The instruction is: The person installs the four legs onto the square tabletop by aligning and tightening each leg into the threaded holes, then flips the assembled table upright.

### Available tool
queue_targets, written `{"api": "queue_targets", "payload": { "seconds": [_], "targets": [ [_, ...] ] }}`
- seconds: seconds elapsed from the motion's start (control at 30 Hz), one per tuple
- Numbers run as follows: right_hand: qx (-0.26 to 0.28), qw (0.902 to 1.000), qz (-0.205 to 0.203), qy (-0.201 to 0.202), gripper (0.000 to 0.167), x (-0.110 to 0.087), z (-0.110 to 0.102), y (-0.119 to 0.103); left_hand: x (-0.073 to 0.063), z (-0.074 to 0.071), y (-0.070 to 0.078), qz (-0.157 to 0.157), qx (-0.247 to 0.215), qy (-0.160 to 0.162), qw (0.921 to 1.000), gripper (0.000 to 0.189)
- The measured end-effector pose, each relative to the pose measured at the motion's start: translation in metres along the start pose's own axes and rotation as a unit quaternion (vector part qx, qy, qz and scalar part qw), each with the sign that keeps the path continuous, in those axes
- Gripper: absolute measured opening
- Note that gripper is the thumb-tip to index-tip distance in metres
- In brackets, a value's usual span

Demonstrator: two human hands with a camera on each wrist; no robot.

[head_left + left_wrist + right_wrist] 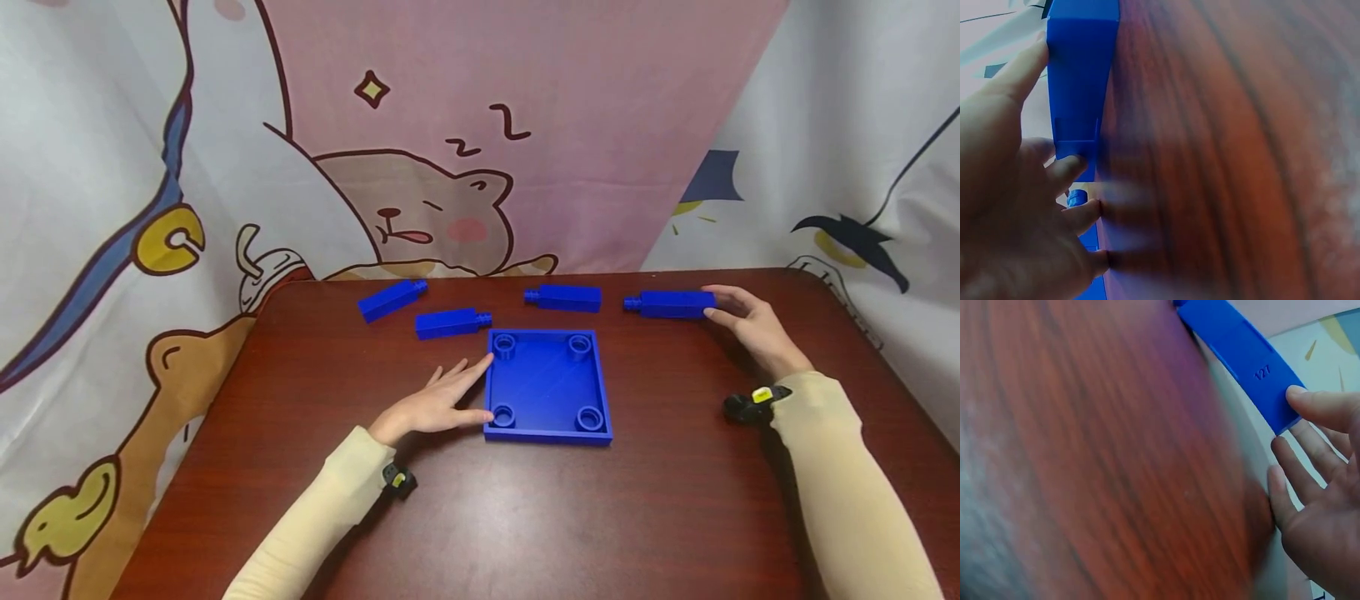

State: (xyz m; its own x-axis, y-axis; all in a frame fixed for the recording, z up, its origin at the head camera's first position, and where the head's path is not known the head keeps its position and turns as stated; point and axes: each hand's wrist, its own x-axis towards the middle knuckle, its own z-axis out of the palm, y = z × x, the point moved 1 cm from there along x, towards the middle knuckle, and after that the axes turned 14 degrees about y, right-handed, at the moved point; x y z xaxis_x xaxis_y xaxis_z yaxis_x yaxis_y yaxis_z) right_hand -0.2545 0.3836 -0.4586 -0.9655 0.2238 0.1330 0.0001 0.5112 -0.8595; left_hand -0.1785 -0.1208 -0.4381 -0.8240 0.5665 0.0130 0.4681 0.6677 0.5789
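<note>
A blue square tray-like panel (547, 382) lies on the table, raised-rimmed, with a round socket in each corner. Against its left side rests my left hand (427, 404), fingers spread and mostly straight, thumb near the front left corner; the left wrist view shows the thumb on the panel's side (1082, 69). At the back right, my right hand (757, 329) pinches the plain end of a blue square leg (671, 305) between thumb and fingers. Its narrower ridged end points left. In the right wrist view this leg (1250, 362) bears the number 127.
Three similar blue legs lie behind the panel: one at the far left (392, 300), one nearer the panel (450, 323), and one at the back middle (566, 298). The brown wooden table (570, 525) ends at a patterned curtain (570, 133) behind and at both sides.
</note>
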Motion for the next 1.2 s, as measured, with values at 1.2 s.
{"api": "queue_targets", "payload": {
  "seconds": [1.2],
  "targets": [
    [0.064, 0.9943, -0.083, -0.019, 0.045, -0.023, -0.015, -0.071, 0.0, 0.001, 0.006, -0.003, -0.019, 0.024, 0.9995, 0.087]
  ]
}}
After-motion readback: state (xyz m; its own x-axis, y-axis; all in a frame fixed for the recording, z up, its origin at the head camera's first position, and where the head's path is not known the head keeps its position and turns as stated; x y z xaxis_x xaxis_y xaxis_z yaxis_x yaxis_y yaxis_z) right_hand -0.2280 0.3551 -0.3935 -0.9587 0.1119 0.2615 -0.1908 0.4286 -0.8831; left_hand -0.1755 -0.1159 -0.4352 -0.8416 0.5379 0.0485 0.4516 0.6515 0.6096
